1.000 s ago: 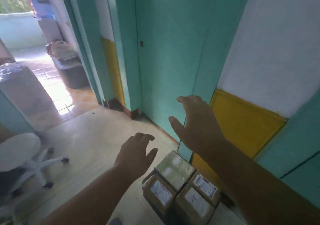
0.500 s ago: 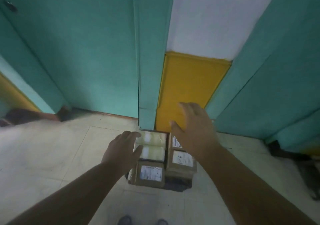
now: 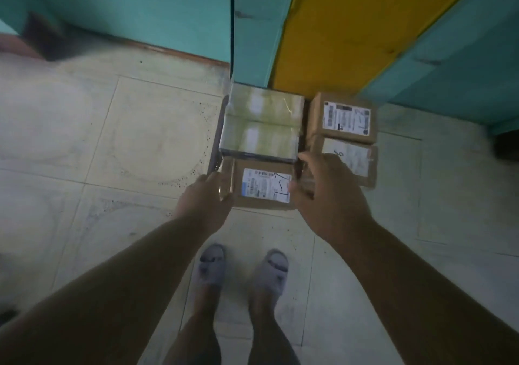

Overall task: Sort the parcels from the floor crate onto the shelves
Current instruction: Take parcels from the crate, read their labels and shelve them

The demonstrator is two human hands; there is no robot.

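Left hand [image 3: 203, 200], right hand [image 3: 327, 193] bracket near parcel [image 3: 264, 186] – two-sided lift grip; fingers curled at edges, firm contact likely – blurred.

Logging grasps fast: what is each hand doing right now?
Left hand: grips the near labelled parcel, left side.
Right hand: grips the same parcel, right side.

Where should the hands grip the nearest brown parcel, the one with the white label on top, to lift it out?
Probably by its two short side faces, coming from above. The nearest parcel lies flat, label up; the left hand and right hand already flank it. The taped parcel crowds its far edge.
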